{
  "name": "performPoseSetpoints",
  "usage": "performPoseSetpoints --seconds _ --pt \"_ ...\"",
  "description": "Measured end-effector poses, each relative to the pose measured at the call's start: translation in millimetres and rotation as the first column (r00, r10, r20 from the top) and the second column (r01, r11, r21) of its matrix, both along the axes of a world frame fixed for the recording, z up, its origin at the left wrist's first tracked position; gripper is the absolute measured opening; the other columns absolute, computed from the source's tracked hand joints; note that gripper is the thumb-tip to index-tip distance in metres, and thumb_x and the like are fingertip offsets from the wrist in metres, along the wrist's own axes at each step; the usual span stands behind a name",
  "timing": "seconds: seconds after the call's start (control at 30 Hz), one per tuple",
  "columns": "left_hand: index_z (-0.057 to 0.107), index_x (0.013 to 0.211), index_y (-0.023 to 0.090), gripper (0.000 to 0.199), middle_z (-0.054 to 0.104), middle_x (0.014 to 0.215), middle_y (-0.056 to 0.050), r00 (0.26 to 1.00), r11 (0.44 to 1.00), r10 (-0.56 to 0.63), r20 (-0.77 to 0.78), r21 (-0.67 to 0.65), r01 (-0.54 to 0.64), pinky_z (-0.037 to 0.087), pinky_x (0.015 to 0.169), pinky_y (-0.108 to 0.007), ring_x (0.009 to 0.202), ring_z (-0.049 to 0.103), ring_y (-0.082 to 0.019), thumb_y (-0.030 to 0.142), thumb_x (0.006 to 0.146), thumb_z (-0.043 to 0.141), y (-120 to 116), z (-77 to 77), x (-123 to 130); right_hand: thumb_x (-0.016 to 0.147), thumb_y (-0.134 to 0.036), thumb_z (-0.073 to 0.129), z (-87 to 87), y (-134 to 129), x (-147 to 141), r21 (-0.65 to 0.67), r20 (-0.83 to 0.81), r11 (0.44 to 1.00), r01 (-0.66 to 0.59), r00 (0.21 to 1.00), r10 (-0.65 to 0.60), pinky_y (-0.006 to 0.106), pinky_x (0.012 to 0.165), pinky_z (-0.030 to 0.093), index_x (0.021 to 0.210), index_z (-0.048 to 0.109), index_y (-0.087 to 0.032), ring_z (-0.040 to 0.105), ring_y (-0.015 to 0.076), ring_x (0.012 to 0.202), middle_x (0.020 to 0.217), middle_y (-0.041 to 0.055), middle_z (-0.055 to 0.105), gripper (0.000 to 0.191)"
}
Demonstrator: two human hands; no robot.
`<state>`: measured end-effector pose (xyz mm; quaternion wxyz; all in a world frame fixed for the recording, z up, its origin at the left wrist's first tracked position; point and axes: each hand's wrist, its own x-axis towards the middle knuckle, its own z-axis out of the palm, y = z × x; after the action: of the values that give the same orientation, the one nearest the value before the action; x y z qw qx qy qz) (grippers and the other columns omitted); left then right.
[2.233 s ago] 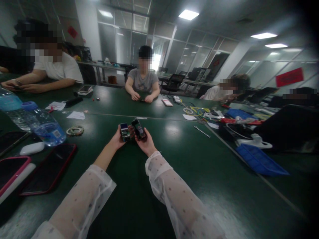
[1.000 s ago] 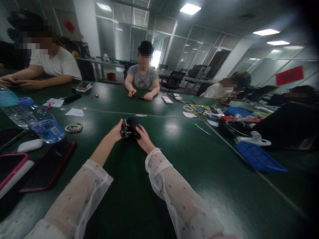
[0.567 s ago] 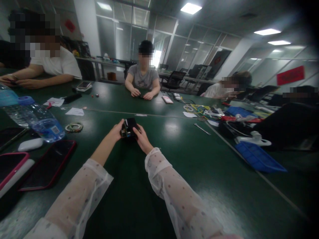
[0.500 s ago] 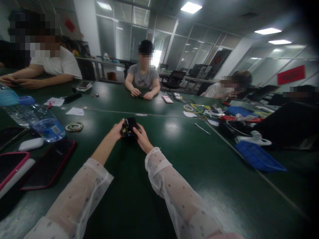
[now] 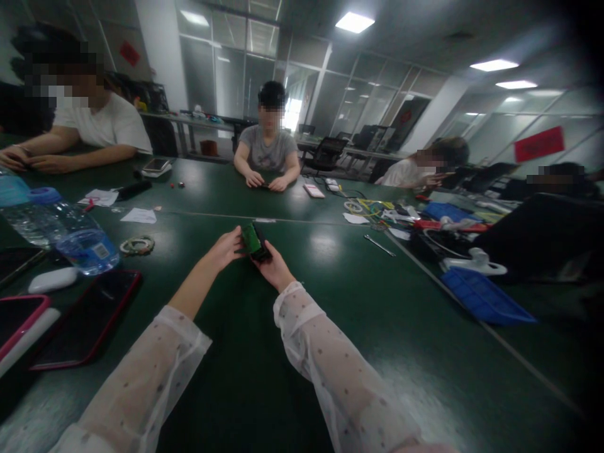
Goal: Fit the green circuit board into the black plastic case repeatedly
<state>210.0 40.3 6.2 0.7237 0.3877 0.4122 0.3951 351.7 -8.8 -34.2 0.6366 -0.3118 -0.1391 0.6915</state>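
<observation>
Left hand (image 5: 227,250) and right hand (image 5: 275,267) — fingers partly curled — grip a small green-and-black device (image 5: 255,243) above the table (image 5: 245,352).

Your left, toward the table's (image 5: 311,377) near corner: red-edged phone (image 5: 89,318), white case (image 5: 53,280), blue-capped water bottle (image 5: 87,245) with a bracelet (image 5: 136,245) beside it. Toward your right edge: wrench (image 5: 380,245) lying slantwise, blue tray (image 5: 486,296), tangled cables (image 5: 370,211) farther off. Person in grey (image 5: 267,149) seated at the far edge, across from you.
</observation>
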Motion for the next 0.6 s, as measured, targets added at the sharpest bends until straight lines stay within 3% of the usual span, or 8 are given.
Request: performPoseSetpoints --seconds 0.1,0.2,0.4,0.6 --pt "0.057 0.103 0.019 0.027 0.064 0.099 -0.009 0.999 0.999 0.005 0.048 0.039 -0.006 0.050 0.074 -0.035 0.082 0.063 -0.019 0.037 0.083 0.063 -1.0 -10.9 2.0 0.090 -0.028 0.049 1.1 1.0 5.3 -0.061 -0.153 0.998 -0.029 0.988 0.020 0.028 0.070 0.058 0.099 0.059 -0.017 0.065 0.0153 0.087 0.092 0.0044 0.068 0.017" --pt "0.057 0.101 0.021 0.024 0.064 0.097 -0.006 0.989 0.999 0.027 0.143 0.037 -0.033 0.051 0.070 -0.033 0.077 0.064 -0.017 0.031 0.081 0.066 -3.6 -22.2 4.6 0.089 -0.028 0.051 -0.5 1.3 6.4 -0.063 -0.182 0.998 -0.029 0.983 0.017 0.029 0.069 0.059 0.098 0.059 -0.018 0.065 0.0155 0.087 0.092 0.0037 0.068 0.015" --pt "0.053 0.115 0.025 0.042 0.064 0.092 -0.005 0.946 0.997 0.074 0.314 -0.057 -0.059 0.053 0.068 -0.029 0.071 0.065 -0.015 0.029 0.078 0.071 -7.8 -34.8 7.4 0.087 -0.030 0.052 -2.2 1.5 5.5 -0.032 -0.112 0.999 -0.034 0.993 0.030 0.030 0.069 0.058 0.094 0.061 -0.021 0.065 0.0159 0.087 0.091 0.0034 0.068 0.014" --pt "0.049 0.127 0.034 0.061 0.065 0.102 -0.002 0.935 0.989 0.110 0.337 0.058 -0.137 0.053 0.071 -0.027 0.076 0.065 -0.013 0.023 0.073 0.076 -9.0 -33.9 7.2 0.085 -0.033 0.055 -0.5 -0.5 4.0 -0.002 0.023 0.999 -0.042 0.999 0.042 0.028 0.067 0.058 0.091 0.061 -0.019 0.064 0.0156 0.082 0.088 0.0048 0.067 0.016"
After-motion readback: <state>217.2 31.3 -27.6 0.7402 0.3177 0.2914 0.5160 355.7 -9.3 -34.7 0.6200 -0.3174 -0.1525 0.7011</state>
